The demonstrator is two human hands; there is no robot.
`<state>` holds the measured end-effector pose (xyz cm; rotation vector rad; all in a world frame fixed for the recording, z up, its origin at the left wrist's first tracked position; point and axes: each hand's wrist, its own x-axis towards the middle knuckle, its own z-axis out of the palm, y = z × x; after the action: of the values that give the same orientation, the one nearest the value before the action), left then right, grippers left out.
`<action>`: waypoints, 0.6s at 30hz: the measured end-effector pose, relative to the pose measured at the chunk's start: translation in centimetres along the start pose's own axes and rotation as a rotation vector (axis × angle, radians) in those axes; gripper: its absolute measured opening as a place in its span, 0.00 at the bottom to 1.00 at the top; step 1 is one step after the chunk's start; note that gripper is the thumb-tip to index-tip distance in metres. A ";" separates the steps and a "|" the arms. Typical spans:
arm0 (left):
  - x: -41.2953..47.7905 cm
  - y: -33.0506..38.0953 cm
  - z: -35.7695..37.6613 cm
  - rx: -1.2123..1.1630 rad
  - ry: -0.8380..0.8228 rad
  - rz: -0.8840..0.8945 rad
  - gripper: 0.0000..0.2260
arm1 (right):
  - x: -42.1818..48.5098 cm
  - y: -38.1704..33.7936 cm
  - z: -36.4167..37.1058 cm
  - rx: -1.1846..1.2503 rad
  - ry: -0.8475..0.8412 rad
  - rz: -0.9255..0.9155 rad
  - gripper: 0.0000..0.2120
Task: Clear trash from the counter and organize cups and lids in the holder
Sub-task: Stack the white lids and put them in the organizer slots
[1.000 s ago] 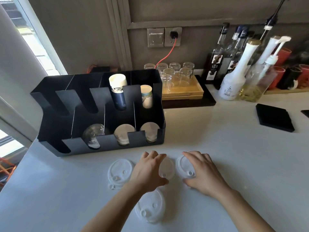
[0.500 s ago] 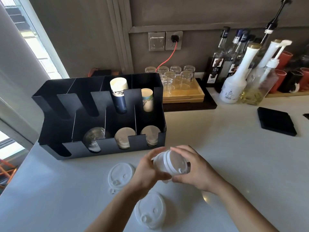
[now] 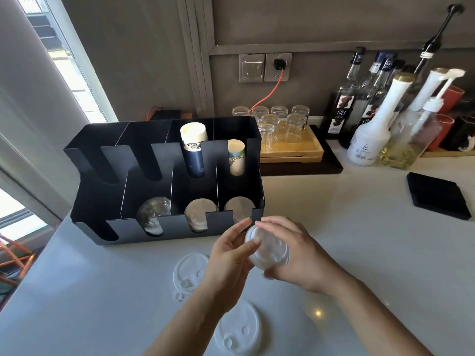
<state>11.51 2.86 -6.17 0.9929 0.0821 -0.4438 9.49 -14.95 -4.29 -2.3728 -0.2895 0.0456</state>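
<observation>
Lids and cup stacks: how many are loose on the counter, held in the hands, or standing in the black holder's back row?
Loose lids on the counter: 2
Lid stack held by both hands: 1
Paper cup stacks in the holder's back row: 2
Total: 5

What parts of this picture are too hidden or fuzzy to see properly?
Head view, the only one:
- How many lids are in the stack: the left hand and right hand cover its sides.
- Near lid on the counter: cut off by the bottom edge.
- Other loose lid: partly behind the left hand.
- Syrup bottle labels: too small to read.
- Holder front slots: contents half hidden by its wall.
</observation>
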 end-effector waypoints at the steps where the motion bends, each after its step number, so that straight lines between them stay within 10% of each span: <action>1: 0.0 0.1 0.0 0.017 0.026 0.008 0.26 | 0.1 -0.2 0.0 -0.015 -0.013 -0.015 0.44; 18: -1.4 2.7 -1.6 0.308 0.108 0.184 0.20 | 2.5 -2.2 -1.3 -0.291 0.035 -0.182 0.43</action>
<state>11.51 5.92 -4.53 1.3155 0.0185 -0.2366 11.64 -13.68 -1.74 -2.6198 -0.5240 -0.1325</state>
